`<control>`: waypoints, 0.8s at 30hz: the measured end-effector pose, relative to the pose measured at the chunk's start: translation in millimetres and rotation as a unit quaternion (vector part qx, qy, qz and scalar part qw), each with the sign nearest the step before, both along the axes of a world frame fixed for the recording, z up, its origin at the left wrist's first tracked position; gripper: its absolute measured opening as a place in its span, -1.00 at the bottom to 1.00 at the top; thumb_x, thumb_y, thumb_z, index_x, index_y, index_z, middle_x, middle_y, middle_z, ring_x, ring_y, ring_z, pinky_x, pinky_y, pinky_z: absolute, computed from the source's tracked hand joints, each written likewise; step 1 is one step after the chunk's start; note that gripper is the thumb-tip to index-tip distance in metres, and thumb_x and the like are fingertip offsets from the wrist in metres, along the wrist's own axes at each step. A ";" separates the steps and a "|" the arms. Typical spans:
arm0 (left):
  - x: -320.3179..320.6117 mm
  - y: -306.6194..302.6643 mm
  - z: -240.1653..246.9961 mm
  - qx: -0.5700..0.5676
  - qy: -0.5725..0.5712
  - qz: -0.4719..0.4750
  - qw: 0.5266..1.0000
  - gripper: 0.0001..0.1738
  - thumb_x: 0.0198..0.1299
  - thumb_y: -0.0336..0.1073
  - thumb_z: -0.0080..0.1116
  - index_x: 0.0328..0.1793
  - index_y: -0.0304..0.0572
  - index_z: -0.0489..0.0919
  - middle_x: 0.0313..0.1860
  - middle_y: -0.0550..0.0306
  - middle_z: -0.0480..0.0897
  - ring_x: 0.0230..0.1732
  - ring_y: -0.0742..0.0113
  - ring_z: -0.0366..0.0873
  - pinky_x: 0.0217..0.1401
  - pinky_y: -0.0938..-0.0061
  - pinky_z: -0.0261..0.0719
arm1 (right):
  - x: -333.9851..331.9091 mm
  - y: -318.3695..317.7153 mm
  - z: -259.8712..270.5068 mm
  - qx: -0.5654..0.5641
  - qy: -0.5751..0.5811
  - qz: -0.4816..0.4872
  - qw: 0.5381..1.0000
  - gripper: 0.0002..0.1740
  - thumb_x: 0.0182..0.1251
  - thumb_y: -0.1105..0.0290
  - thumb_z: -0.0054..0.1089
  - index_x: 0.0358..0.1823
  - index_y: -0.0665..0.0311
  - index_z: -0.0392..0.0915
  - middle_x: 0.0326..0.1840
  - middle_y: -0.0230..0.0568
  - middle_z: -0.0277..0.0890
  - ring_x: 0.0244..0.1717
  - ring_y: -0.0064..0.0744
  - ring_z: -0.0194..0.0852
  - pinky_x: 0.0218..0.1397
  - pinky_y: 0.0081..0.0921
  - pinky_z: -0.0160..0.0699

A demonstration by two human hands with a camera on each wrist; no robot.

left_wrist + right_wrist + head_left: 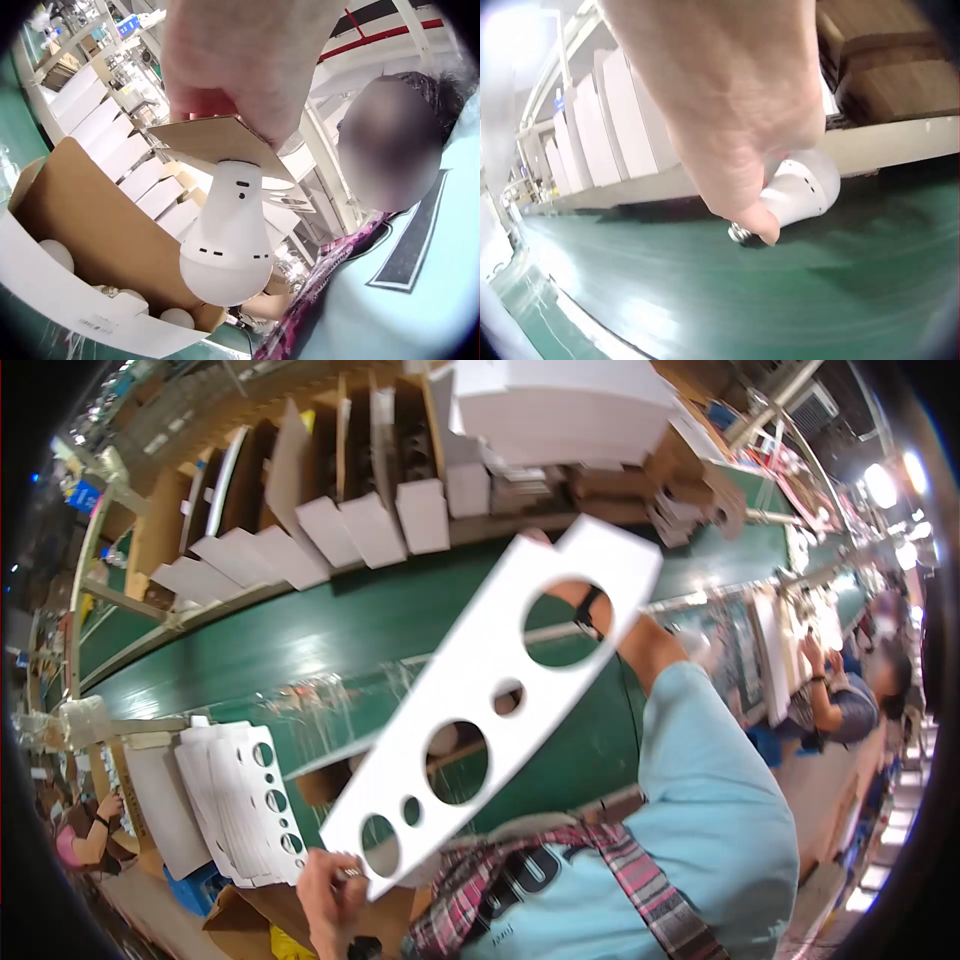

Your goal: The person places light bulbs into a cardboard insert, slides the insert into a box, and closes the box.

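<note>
Head view: the left hand pinches the low near end of a white punched card, whose long axis slants up and away across the green belt toward its far edge. The right hand, well apart from the left and behind the card's upper end, is curled round a bulb over the belt, so it lies nearer the largest hole.
</note>
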State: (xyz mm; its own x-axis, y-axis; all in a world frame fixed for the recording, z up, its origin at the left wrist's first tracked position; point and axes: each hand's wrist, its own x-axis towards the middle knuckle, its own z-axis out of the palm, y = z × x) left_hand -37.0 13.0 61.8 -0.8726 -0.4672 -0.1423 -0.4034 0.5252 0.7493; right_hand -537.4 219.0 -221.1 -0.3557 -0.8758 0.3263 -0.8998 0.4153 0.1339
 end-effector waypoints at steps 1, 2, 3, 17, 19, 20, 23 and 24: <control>-1.9 2.8 -4.3 -0.027 0.025 -0.014 0.999 -0.78 -0.15 -0.54 0.12 -0.28 -0.25 0.47 -0.46 0.07 0.44 -0.48 0.27 0.40 -0.41 0.43 0.36 | -8.3 -4.6 -19.5 0.007 0.010 -0.005 1.000 -0.76 0.19 0.33 0.08 -0.10 0.11 0.55 -0.06 -0.19 0.41 0.16 -0.08 0.27 0.25 0.04 0.19; -1.5 5.4 -10.7 -0.051 0.047 -0.030 0.997 -0.79 -0.20 -0.56 0.10 -0.33 -0.25 0.46 -0.48 0.08 0.43 -0.51 0.26 0.38 -0.43 0.44 0.34 | -22.7 -11.4 -40.8 0.017 0.018 -0.012 1.000 -0.78 0.21 0.30 0.05 -0.14 0.08 0.56 -0.01 -0.18 0.36 0.19 -0.03 0.22 0.31 0.12 0.12; -0.4 5.6 -12.6 -0.055 0.010 -0.019 0.998 -0.76 -0.20 -0.54 0.18 -0.31 -0.23 0.47 -0.48 0.06 0.44 -0.54 0.23 0.38 -0.47 0.42 0.34 | -31.6 -17.8 -54.2 0.126 -0.012 -0.053 0.991 -0.76 0.22 0.26 0.03 -0.12 0.08 0.56 0.00 -0.14 0.33 0.22 0.02 0.19 0.37 0.16 0.04; -80.5 79.3 -61.6 -0.039 0.052 -0.316 0.947 -0.77 0.06 -0.35 0.26 -0.17 -0.16 0.48 -0.40 0.04 0.48 -0.36 0.03 0.49 -0.28 0.26 0.46 | 173.1 127.7 42.0 -0.381 -0.537 -0.195 0.728 -0.64 0.18 0.39 0.28 -0.02 0.19 0.41 -0.20 -0.29 0.36 -0.17 -0.51 0.37 -0.11 -0.53 0.41; -88.5 93.6 -76.5 -0.050 0.069 -0.343 0.935 -0.77 0.09 -0.33 0.24 -0.17 -0.16 0.47 -0.38 0.04 0.47 -0.36 0.04 0.49 -0.27 0.26 0.45 | 202.2 149.4 57.1 -0.337 -0.485 -0.191 0.784 -0.62 0.20 0.35 0.27 0.02 0.25 0.42 -0.09 -0.22 0.41 -0.03 -0.41 0.40 0.07 -0.46 0.41; -89.7 101.1 -85.3 -0.052 0.076 -0.356 0.930 -0.78 0.10 -0.32 0.23 -0.16 -0.17 0.46 -0.38 0.04 0.47 -0.36 0.04 0.49 -0.27 0.27 0.45 | 218.3 161.1 69.8 -0.291 -0.464 -0.205 0.811 -0.59 0.21 0.31 0.27 0.05 0.27 0.42 -0.01 -0.18 0.42 0.08 -0.35 0.41 0.24 -0.38 0.39; -90.5 110.3 -111.9 -0.072 0.073 -0.361 0.927 -0.78 0.15 -0.30 0.19 -0.15 -0.19 0.44 -0.37 0.05 0.47 -0.36 0.08 0.49 -0.28 0.28 0.45 | 261.1 180.1 11.2 -0.542 -0.617 -0.120 0.558 -0.51 0.35 0.10 0.12 0.09 0.37 0.40 -0.01 -0.11 0.42 -0.08 -0.25 0.43 0.05 -0.34 0.43; -88.9 110.7 -121.8 -0.082 0.066 -0.361 0.927 -0.78 0.16 -0.30 0.19 -0.15 -0.19 0.44 -0.37 0.05 0.47 -0.36 0.08 0.50 -0.28 0.28 0.45 | 264.4 185.5 9.6 -0.404 -0.576 -0.224 0.675 -0.54 0.35 0.14 0.14 0.06 0.38 0.42 0.00 -0.12 0.44 -0.07 -0.25 0.47 0.05 -0.34 0.46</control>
